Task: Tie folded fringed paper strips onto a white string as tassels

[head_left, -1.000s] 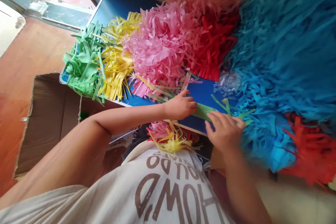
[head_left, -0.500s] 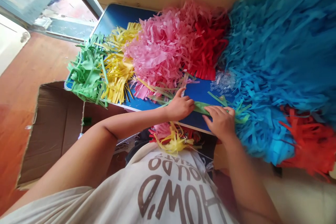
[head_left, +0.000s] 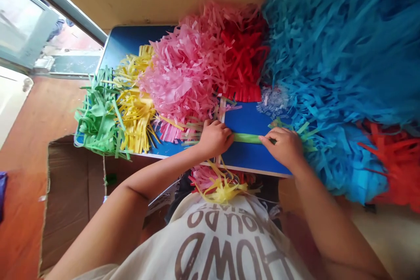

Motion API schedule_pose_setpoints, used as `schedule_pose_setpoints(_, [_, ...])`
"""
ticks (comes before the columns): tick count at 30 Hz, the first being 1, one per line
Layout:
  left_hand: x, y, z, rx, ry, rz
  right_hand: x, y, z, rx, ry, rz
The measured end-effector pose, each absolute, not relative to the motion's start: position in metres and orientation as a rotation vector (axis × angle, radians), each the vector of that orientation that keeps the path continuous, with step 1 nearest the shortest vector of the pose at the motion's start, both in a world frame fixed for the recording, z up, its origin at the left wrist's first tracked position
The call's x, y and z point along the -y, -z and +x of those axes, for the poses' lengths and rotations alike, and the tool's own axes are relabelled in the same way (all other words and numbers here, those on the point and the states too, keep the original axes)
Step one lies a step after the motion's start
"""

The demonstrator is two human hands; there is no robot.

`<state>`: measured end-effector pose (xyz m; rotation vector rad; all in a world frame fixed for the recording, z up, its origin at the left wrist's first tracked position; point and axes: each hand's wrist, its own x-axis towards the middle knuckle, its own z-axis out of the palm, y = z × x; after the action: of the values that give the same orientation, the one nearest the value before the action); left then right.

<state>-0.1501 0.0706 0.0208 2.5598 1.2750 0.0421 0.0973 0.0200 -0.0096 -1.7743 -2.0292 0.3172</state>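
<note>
A strip of green tissue paper [head_left: 246, 138] stretches flat and narrow between my two hands, just above or on the blue table [head_left: 254, 157]. My left hand [head_left: 216, 138] is closed around its left part, with pale fringed ends sticking out beyond the knuckles. At the other side my right hand [head_left: 282, 145] pinches the strip between thumb and fingers. Green fringe ends [head_left: 306, 133] spread out past that hand, over blue fringed paper. Yellow and pink fringe [head_left: 223, 186] lies at my lap, below the table edge.
Along the table lie green fringe [head_left: 100, 118], yellow fringe [head_left: 138, 113], a pink fringe pile [head_left: 187, 70] and red fringe [head_left: 243, 59]. A large blue fringe heap [head_left: 341, 65] fills the right side, with more red fringe [head_left: 397, 162] beside it. A cardboard box [head_left: 65, 201] stands at the lower left.
My hands have moved apart, and the green strip between them is now straighter and narrower. My right thumb and fingers have closed in a pinch. The whole view has shifted slightly.
</note>
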Motion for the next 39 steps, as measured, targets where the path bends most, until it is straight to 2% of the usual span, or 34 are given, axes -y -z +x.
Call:
schedule_pose_setpoints(13, [-0.082,-0.027,-0.144,-1.371,0.056,2.53,-0.021,0.006,0.094,2.085,-0.175,-1.844])
schedule_pose_setpoints(17, [-0.085,-0.028,-0.15,-0.95,-0.138,2.829,-0.014,-0.007,0.085,2.281,-0.024,-1.629])
schedule_pose_setpoints(20, [-0.083,-0.026,-0.152,-0.663,-0.164,2.967,-0.012,-0.009,0.079,2.431,-0.056,-1.473])
schedule_pose_setpoints(28, [-0.079,-0.018,-0.143,-0.772,-0.167,3.066,-0.027,-0.005,0.087,2.294,-0.109,-1.407])
schedule_pose_setpoints(34, [-0.076,-0.015,-0.149,-0.864,-0.308,3.024,-0.015,-0.019,0.057,2.353,0.078,-1.568])
schedule_pose_setpoints(39, [-0.061,-0.015,-0.159,-0.919,-0.262,2.978,-0.001,-0.006,0.057,2.328,0.111,-1.55])
